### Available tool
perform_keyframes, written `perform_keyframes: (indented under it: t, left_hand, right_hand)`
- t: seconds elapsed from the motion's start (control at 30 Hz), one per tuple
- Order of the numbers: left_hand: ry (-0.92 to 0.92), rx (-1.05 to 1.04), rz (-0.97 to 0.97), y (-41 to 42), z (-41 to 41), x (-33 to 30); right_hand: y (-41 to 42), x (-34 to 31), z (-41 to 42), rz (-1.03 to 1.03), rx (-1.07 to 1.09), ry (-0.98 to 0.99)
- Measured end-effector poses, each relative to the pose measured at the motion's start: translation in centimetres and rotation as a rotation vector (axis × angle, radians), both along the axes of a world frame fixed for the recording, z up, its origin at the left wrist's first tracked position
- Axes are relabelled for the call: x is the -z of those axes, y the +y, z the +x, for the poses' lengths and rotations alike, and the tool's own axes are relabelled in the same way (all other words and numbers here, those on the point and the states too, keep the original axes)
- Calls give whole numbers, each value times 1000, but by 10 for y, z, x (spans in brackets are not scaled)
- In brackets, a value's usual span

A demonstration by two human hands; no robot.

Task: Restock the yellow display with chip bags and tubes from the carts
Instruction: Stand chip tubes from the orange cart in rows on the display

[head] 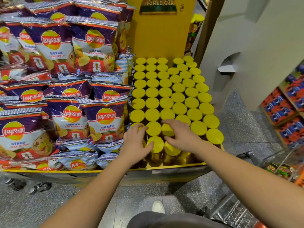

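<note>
Both hands rest on the front rows of yellow-lidded tubes (166, 102) in the yellow display (158, 38), right of the chip bags (65, 76). Left hand (137, 143) fingers curl loosely over lids; right hand (181, 136) fingers are spread, tips touching lids, gripping nothing.

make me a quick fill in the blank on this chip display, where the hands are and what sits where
1. The lids of the upright round chip tubes are all coloured ____.
2. The purple foil Lay's chip bags sit to the ____ of the tubes.
3. Both the left hand and the right hand rest on tubes in the ____ rows, nearest the person.
4. The logo on the tall yellow cardboard back panel reads FIFA WORLD ____.

Missing words: yellow; left; front; CUP
</note>
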State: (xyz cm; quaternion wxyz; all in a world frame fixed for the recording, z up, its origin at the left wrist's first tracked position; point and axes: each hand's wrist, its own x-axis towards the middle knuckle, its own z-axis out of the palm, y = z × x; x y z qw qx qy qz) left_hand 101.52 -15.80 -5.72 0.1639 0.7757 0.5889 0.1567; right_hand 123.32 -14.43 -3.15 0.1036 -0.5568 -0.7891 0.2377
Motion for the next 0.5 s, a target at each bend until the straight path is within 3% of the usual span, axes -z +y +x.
perform_keyframes:
  t: [0.2,0.4,0.5]
  left_hand:
    - [-428,103,-25,31,117,-78]
    - [-487,355,-199,11,298,-106]
    - [-391,580,-268,-26,388,-97]
  right_hand:
    - [-9,-52,86,90,287,306]
    - [-90,-51,219,139,742,429]
    - [-150,-35,286,195,970,485]
